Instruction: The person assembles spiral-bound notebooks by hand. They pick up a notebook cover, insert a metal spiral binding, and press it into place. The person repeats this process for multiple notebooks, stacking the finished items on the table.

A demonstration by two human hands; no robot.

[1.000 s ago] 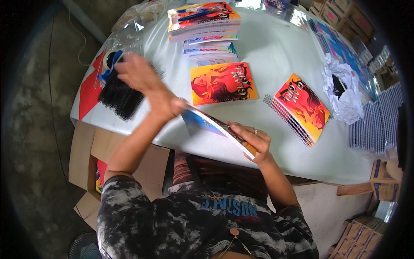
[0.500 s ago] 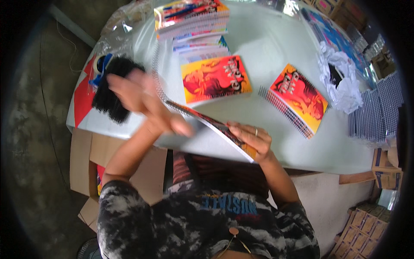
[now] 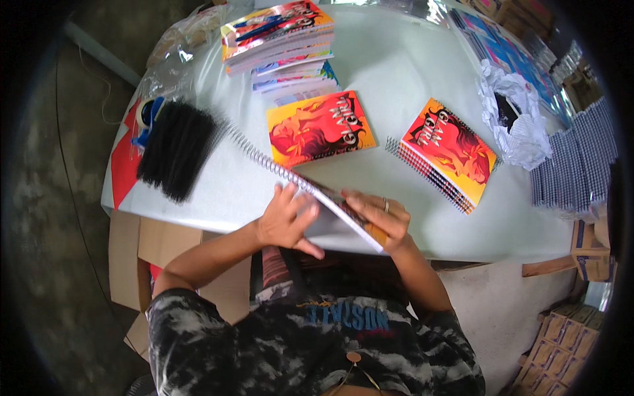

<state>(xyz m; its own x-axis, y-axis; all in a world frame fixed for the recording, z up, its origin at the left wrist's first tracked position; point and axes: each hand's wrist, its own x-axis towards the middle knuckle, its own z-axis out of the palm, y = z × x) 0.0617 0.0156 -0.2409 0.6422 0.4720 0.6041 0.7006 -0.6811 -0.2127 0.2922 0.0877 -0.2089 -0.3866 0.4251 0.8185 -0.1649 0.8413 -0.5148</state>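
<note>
On edge near the front of the table stands a notebook (image 3: 347, 218), its white page edges towards me. My right hand (image 3: 383, 218), with a ring on one finger, grips its right end, fingers closed over the cover. A long spiral coil (image 3: 261, 157) runs along the notebook's upper left edge, its loose end reaching far out to the left. My left hand (image 3: 288, 219) is open beside the coil where it meets the notebook, fingers spread. Whether the fingertips touch it I cannot tell. Just beyond lies a red and yellow notebook block (image 3: 320, 129).
A bundle of black coils (image 3: 175, 152) lies at left beside a blue tape dispenser (image 3: 148, 120). Behind stands a notebook stack (image 3: 281, 39) with pens on top. Coil-bound notebooks (image 3: 452, 155), crumpled white plastic (image 3: 525, 132) and a grey pile (image 3: 571, 162) are on the right.
My left hand has come down and right from over the black coils to the notebook's coiled edge. My right hand keeps its hold on the notebook. The whole view has shifted slightly.
</note>
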